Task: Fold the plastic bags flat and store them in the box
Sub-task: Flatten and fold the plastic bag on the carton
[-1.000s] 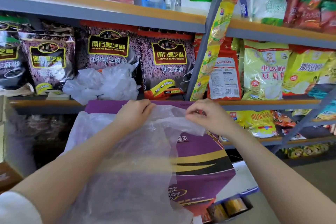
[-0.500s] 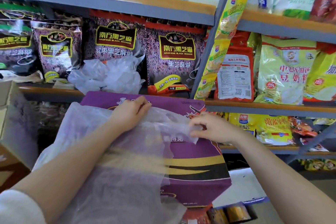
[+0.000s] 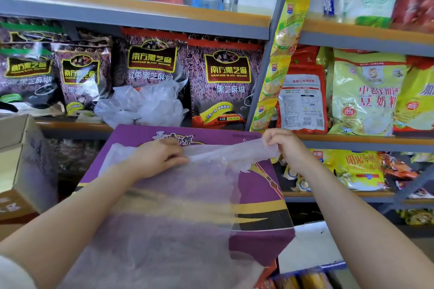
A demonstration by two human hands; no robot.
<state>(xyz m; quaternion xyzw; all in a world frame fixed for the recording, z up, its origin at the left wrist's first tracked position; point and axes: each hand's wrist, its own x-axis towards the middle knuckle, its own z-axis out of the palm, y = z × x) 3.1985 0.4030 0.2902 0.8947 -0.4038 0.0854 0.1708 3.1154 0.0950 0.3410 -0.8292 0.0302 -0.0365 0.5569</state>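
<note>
Both hands work one translucent plastic bag (image 3: 178,213) spread over the top of a purple carton (image 3: 260,197): the left hand (image 3: 156,157) lies on the bag's far edge with its fingers curled onto the film, and the right hand (image 3: 281,145) pinches a stretched corner of the film to its right. Beyond the left hand's hold, a heap of crumpled plastic bags (image 3: 143,105) sits on the shelf (image 3: 70,126), and a cardboard box (image 3: 21,148) stands off to the left.
</note>
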